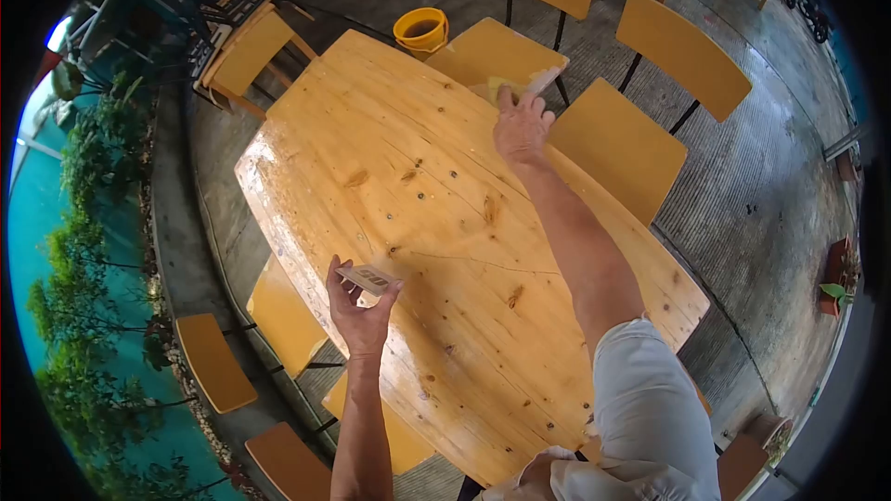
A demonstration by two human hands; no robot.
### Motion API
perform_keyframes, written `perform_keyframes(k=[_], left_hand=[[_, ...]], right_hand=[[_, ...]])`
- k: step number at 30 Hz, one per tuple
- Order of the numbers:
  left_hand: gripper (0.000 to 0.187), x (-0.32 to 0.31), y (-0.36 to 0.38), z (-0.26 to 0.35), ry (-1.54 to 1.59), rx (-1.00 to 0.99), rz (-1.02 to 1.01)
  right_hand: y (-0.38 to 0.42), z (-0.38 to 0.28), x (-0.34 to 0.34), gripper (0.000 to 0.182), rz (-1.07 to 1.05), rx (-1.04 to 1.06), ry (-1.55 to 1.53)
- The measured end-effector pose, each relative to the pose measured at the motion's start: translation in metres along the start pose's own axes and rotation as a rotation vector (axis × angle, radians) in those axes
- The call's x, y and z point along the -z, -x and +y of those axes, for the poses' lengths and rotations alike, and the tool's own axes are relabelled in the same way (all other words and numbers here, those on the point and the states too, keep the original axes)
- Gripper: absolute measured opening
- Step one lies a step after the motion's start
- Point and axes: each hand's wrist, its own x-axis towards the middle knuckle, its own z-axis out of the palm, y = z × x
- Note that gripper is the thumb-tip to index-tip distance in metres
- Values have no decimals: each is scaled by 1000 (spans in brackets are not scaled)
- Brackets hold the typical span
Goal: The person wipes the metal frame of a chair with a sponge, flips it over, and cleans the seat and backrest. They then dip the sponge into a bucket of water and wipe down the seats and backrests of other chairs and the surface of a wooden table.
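Note:
Between the thumb and fingers of my left hand (360, 315) is a small flat card-like piece (368, 279) with dark markings, held above the near left part of the wooden table (436, 195). My right hand (522, 127) reaches across to the table's far right edge, beside a yellow chair seat. Its fingers point away from me and press on a pale yellowish cloth or sponge (502, 86), partly hidden by the fingers. The tabletop is glossy, with knots and long grain lines.
A yellow bucket (420, 30) with dark contents stands beyond the table's far edge. Yellow chairs (620, 147) line the right side, and more chairs (216, 362) stand at the left. Green plants (83, 288) grow along the left wall.

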Motion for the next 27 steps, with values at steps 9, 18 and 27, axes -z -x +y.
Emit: perform_keyframes(k=[9, 18, 27], left_hand=[[88, -50, -25, -3, 67, 39, -1], [81, -66, -35, 10, 38, 25, -23], [76, -70, -42, -17, 184, -4, -50]], right_hand=[[207, 9, 53, 61, -152, 750, -304], [131, -7, 159, 59, -457, 377, -483], [157, -51, 38, 57, -215, 423, -181]])
